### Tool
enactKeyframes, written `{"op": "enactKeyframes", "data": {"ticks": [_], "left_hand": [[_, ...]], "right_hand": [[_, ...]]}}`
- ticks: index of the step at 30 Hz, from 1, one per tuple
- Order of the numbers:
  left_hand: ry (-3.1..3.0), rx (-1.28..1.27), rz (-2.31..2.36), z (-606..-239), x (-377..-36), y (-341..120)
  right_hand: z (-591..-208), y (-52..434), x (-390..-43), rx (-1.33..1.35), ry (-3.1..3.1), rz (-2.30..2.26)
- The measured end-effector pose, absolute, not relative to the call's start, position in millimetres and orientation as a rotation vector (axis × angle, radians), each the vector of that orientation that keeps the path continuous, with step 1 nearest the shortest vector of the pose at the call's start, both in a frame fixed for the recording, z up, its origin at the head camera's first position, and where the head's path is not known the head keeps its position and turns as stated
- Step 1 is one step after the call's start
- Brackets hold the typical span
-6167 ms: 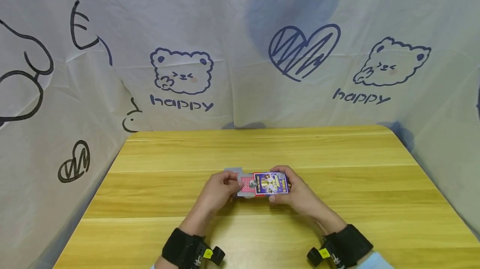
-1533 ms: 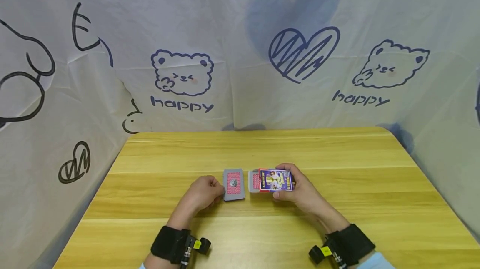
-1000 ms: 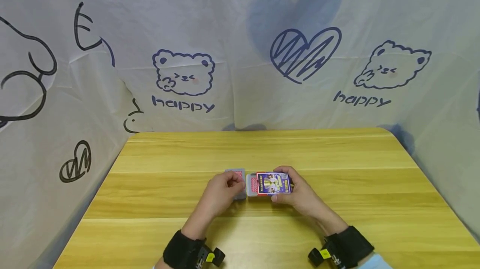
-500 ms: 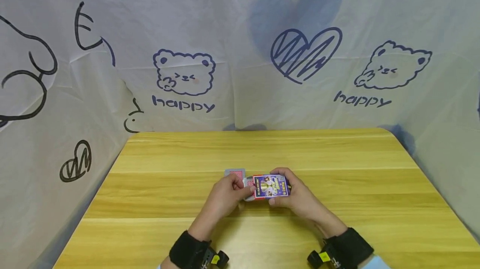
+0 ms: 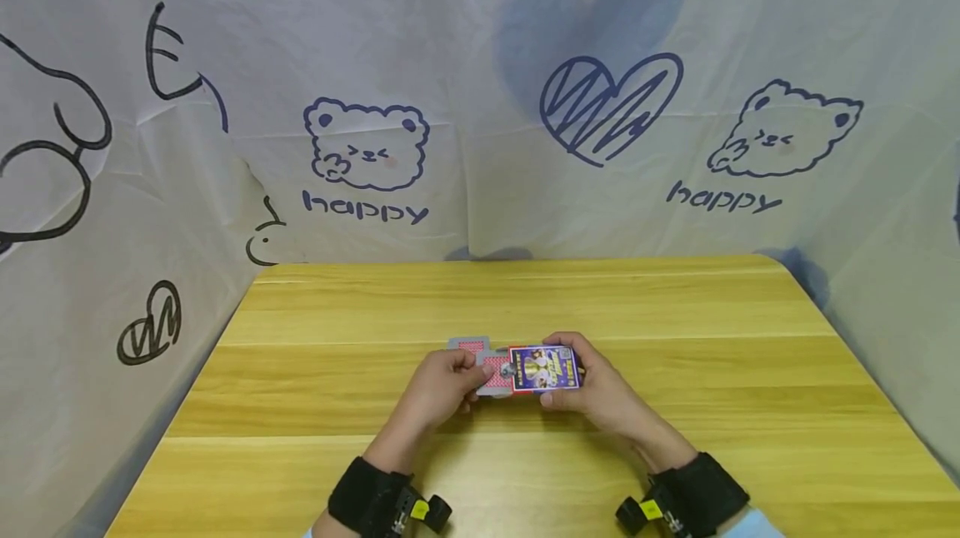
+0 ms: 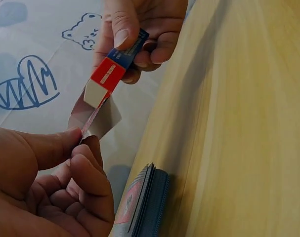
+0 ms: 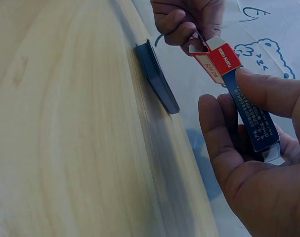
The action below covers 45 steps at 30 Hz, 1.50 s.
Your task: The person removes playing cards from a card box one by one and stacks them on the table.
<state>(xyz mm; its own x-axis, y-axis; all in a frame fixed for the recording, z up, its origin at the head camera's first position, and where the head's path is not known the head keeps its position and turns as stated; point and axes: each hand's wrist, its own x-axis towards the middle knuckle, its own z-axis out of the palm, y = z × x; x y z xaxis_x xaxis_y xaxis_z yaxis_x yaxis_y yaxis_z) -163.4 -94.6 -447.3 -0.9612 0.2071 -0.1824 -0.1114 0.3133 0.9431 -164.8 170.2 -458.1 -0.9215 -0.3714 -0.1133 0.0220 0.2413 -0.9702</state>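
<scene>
Playing card point(image 5: 497, 364) has been drawn farther left and is now partly unboxed, pinched by the left hand point(image 5: 441, 384); its box point(image 5: 546, 368) is gripped by the right hand point(image 5: 592, 376), right of stacked cards point(image 5: 471, 344).

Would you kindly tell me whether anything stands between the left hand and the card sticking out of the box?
Nothing visible does: the left hand pinches the card near its outer end, outside the box in the right hand. The pile of cards sits lower, on the table.
</scene>
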Motion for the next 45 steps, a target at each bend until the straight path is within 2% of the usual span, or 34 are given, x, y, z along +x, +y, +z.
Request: {"op": "enactKeyframes", "data": {"ticks": [12, 45], "left_hand": [[2.184, 0.049, 1.839, -441.2, -170.5, -103.8], [2.221, -0.031, 1.884, -435.4, -177.6, -121.5]], "right_hand": [[-457.9, 174.5, -167.5, -0.327, 2.206, -1.722], [-459.1, 179.5, -169.5, -0.298, 2.18, -1.761]]}}
